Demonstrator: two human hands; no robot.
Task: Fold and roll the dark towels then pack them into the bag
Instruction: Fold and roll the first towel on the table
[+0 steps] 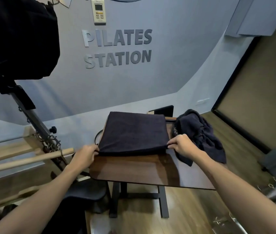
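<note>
A dark towel (134,132), folded into a flat rectangle, lies on a small wooden table (134,168). My left hand (85,156) pinches its near left corner. My right hand (182,144) pinches its near right corner. A second dark towel (199,132) lies crumpled on the table's right side and hangs over the edge. A black bag (19,38) hangs at the upper left from a metal frame.
A metal frame post (37,130) with clips and wooden bars (24,159) stands left of the table. A dark stool seat (86,191) sits below the table's left corner. A dark flat object (164,110) leans against the wall behind the table. Wood floor lies underneath.
</note>
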